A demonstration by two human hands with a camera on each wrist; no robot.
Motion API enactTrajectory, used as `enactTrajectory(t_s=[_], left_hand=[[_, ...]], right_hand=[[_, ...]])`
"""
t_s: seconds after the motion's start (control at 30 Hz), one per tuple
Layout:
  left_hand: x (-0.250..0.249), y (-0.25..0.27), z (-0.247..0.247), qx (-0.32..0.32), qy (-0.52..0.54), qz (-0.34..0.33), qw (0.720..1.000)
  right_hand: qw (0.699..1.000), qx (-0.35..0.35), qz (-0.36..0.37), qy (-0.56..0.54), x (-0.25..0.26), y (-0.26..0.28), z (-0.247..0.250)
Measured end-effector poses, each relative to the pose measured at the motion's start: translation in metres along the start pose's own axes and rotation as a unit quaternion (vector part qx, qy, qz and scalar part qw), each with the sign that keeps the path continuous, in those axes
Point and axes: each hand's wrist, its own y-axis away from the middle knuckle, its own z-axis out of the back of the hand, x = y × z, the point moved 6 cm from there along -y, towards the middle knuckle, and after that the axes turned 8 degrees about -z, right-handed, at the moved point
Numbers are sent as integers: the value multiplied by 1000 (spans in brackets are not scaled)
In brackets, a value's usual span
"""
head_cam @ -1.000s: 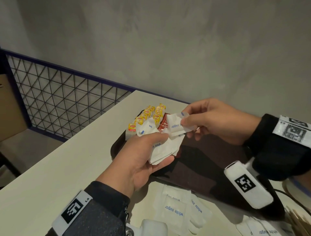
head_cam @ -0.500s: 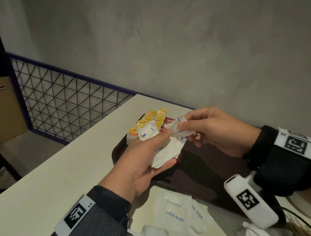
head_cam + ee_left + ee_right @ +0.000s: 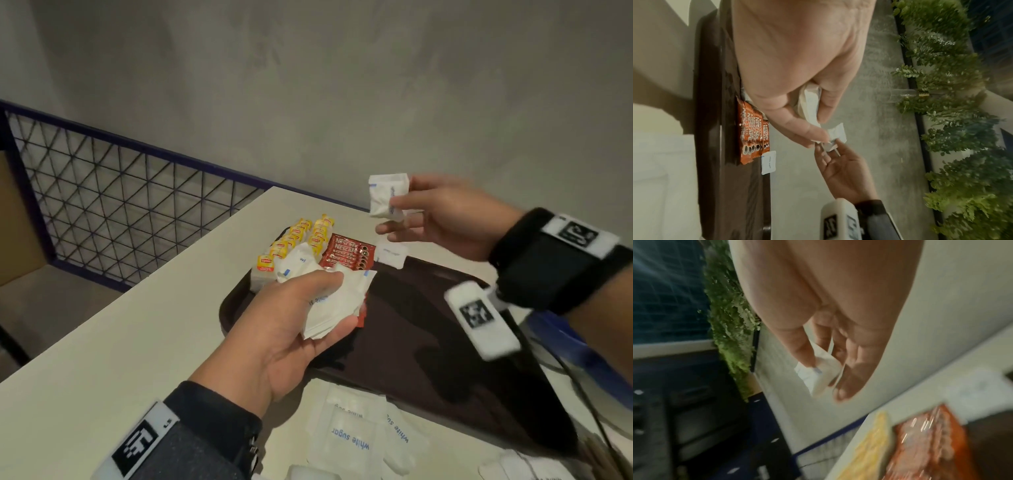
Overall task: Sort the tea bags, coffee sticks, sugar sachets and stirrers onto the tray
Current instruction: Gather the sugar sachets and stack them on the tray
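— Right hand (image 3: 445,219): pinched one sugar sachet (image 3: 388,200) between thumb and fingers, raised above the far rim of the tray (image 3: 445,342). Left hand (image 3: 287,329)?

— Gripped a stack of sachets (image 3: 329,301), thumb on top, over the tray's near-left corner.

— Placement spot?

— Judged beside the lone sachet (image 3: 390,253) lying flat right of the coffee sticks (image 3: 346,257), with tea bags (image 3: 294,240) further left. Lay below and slightly left of the right hand; right hand nearer. Long axis could not be told.

Bare tray (image 3: 428,329) floor right of coffee sticks (image 3: 347,255), unobstructed
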Motion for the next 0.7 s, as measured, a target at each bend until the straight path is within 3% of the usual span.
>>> enactTrajectory(t_s=[0.07,0.13,0.2,0.23,0.5,0.7], left_hand=[[1,-1,1,-7,6,-3,1000],[1,-1,0,-3,13,-7,1000],[1,-1,0,2,16,-10,1000],[2,-1,-1,5,15,-9,1000],[5,-3,1,4,15,-3,1000],[5,-3,1,9,10,-2,1000]], right_hand=[[984,-47,-35,168,-12,-24,28],[925,-54,-73,370,-32,-47,45],[871,-40,-108,478,-51,-61,50],[861,-40,-112,494,-58,-66,50],[890,-119,-104,427,-82,-96,43],[910,-137,-137,365,-95,-101,48]])
